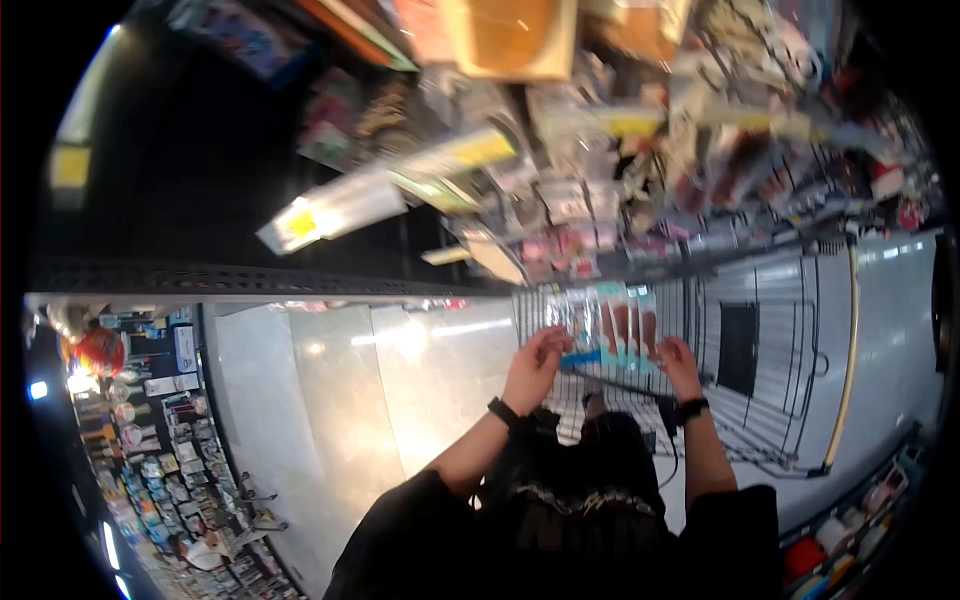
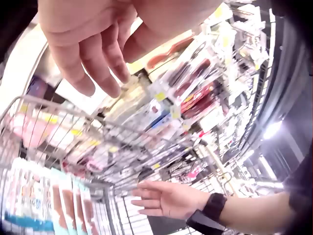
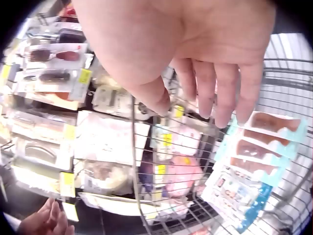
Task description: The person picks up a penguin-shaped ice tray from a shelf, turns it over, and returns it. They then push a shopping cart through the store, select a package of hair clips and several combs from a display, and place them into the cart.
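Several flat packs [image 3: 266, 137] with brown shapes and pale teal edges lie overlapping in a wire shopping cart [image 1: 780, 400]. Against them sits a white pack [image 3: 234, 190] with small pictures and a blue edge. My left hand [image 1: 538, 368] is at the cart's near left side, its fingers [image 2: 100, 63] loosely bent and nothing in them. Over the right end of the packs hovers my right hand [image 1: 682, 368]. Its fingers [image 3: 226, 93] hang down relaxed, with the tips close above the teal-edged packs in the right wrist view, and it holds nothing.
Shelves of packaged goods [image 1: 590, 200] with yellow price tags run along the cart's far side; hairbrushes [image 3: 54, 55] in packs hang there. The cart's yellowish handle bar [image 1: 845, 350] is at the right. Pale floor [image 1: 380, 390] spreads left, toward another stocked shelf [image 1: 170, 450].
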Motion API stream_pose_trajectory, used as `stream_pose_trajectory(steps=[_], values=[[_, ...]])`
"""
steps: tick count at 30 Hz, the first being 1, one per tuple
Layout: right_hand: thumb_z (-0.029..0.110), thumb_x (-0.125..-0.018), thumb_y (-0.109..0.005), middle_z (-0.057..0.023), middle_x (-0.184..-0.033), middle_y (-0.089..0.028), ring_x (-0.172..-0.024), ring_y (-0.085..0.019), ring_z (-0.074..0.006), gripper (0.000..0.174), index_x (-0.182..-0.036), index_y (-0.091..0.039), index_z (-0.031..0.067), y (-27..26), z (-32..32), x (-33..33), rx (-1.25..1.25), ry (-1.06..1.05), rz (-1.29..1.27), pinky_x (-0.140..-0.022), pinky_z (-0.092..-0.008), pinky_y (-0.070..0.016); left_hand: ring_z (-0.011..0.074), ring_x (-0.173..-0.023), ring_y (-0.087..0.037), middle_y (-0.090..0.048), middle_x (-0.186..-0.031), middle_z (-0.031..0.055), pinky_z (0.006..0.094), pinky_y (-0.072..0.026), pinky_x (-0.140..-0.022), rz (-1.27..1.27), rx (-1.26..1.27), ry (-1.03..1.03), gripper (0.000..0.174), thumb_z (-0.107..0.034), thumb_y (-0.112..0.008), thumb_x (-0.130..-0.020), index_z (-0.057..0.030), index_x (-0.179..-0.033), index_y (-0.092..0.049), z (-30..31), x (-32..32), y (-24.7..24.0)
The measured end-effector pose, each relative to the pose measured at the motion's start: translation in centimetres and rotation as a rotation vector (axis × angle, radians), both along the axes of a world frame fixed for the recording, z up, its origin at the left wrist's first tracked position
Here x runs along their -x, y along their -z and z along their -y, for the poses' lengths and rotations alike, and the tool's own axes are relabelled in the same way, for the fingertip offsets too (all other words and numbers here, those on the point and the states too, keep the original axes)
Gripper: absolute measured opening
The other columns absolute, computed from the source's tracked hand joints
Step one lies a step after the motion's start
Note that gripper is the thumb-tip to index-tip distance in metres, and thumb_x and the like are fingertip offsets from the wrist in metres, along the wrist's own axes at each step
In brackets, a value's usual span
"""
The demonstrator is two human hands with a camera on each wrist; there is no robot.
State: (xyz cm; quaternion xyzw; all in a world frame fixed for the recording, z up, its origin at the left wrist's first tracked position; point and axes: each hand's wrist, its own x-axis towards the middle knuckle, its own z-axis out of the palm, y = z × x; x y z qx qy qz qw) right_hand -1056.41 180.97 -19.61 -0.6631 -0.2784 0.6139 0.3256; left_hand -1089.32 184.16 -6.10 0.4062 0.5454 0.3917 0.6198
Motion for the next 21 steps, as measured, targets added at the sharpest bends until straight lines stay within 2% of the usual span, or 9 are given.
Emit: stream_pose_trajectory(steps=[1, 5, 8, 9, 13, 15, 18, 19, 21], values=[[0.022, -0.098, -0.062, -0.0088, -0.123, -0.063, -0.103, -0.065, -0.0174, 0.040, -0.132, -0.052, 0.0028, -1.5, -1.1, 0.4, -0.052, -0.034, -0.037, -0.088, -0.0325, -0.0512, 0.0174, -0.106, -0.067, -0.071, -0.112, 0.0131, 0.0311, -0.0513, -0.095, 0.009, -0.034, -0.003, 0.030, -0.002, -0.049, -0.100, 0.0010, -0.130, -0.054, -0.9, 0.5, -2.4], [0.011, -0.099, -0.060, -0.0088, -0.114, -0.067, -0.102, -0.064, -0.0155, 0.028, -0.125, -0.057, 0.0008, -17.5, -4.7, 6.7, -0.299, -0.171, -0.044, -0.088, -0.0296, -0.0509, 0.0156, -0.099, -0.068, -0.071, -0.104, 0.0092, 0.0295, -0.0525, -0.090, -0.054, -0.372, 0.055, 0.024, -0.002, -0.056, -0.099, 0.0009, -0.122, -0.060, -4.1, 3.3, -13.4], [0.005, -0.097, -0.060, -0.0081, -0.107, -0.069, -0.102, -0.064, -0.0144, 0.023, -0.119, -0.060, -0.0012, -29.3, -6.6, 11.9, -0.416, -0.288, 0.019, -0.091, -0.0292, -0.0505, 0.0169, -0.107, -0.065, -0.069, -0.110, 0.0098, 0.0311, -0.0501, -0.096, 0.048, -0.491, 0.075, 0.021, 0.001, -0.054, -0.100, 0.0003, -0.120, -0.060, -5.7, 6.3, -21.1], [0.008, -0.093, -0.065, -0.0041, -0.106, -0.069, -0.098, -0.064, -0.0124, 0.023, -0.116, -0.064, 0.0036, -33.0, -6.9, 13.9, -0.543, -0.313, 0.055, -0.076, -0.0262, -0.0524, 0.0170, -0.109, -0.064, -0.068, -0.114, 0.0102, 0.0312, -0.0497, -0.097, 0.085, -0.555, 0.079, 0.022, 0.002, -0.054, -0.100, 0.0007, -0.121, -0.059, -6.4, 7.3, -23.4], [0.005, -0.089, -0.068, -0.0110, -0.113, -0.066, -0.107, -0.063, -0.0202, 0.025, -0.113, -0.066, 0.0004, -43.4, -10.0, 20.4, -0.974, -0.383, 0.217, -0.098, -0.0322, -0.0477, 0.0160, -0.118, -0.058, -0.062, -0.125, 0.0101, 0.0292, -0.0463, -0.100, 0.177, -0.762, 0.011, 0.038, 0.004, -0.055, -0.098, 0.0001, -0.135, -0.050, -9.6, 10.4, -32.3], [0.004, -0.093, -0.065, -0.0098, -0.121, -0.064, -0.112, -0.061, -0.0186, 0.028, -0.120, -0.062, -0.0006, -47.5, -12.3, 23.7, -1.035, -0.351, 0.198, -0.099, -0.0332, -0.0472, 0.0186, -0.129, -0.051, -0.054, -0.137, 0.0128, 0.0294, -0.0405, -0.107, 0.315, -0.804, -0.031, 0.046, 0.005, -0.054, -0.096, 0.0017, -0.141, -0.044, -12.2, 11.5, -35.1], [0.014, -0.104, -0.053, -0.0053, -0.122, -0.062, -0.112, -0.056, -0.0115, 0.028, -0.128, -0.059, -0.0003, -51.1, -17.3, 27.8, -1.117, -0.314, 0.263, -0.100, -0.0255, -0.0408, 0.0241, -0.134, -0.047, -0.052, -0.139, 0.0176, 0.0328, -0.0353, -0.112, 0.257, -0.827, -0.255, 0.056, 0.003, -0.054, -0.091, 0.0058, -0.145, -0.038, -16.6, 12.2, -37.5], [0.015, -0.104, -0.054, -0.0068, -0.124, -0.062, -0.114, -0.056, -0.0138, 0.032, -0.131, -0.056, -0.0007, -51.7, -19.0, 28.7, -1.136, -0.313, 0.280, -0.101, -0.0267, -0.0412, 0.0256, -0.135, -0.046, -0.051, -0.140, 0.0192, 0.0335, -0.0340, -0.113, 0.208, -0.806, -0.332, 0.059, 0.003, -0.053, -0.089, 0.0071, -0.146, -0.036, -18.1, 12.4, -37.9], [0.016, -0.103, -0.055, -0.0092, -0.126, -0.062, -0.117, -0.056, -0.0167, 0.036, -0.134, -0.053, -0.0018, -52.6, -21.9, 30.9, -1.183, -0.297, 0.312, -0.102, -0.0289, -0.0418, 0.0252, -0.120, -0.055, -0.056, -0.131, 0.0198, 0.0331, -0.0430, -0.101, 0.323, -0.709, -0.387, 0.058, 0.006, -0.051, -0.084, 0.0064, -0.140, -0.039, -21.3, 12.6, -38.3]])
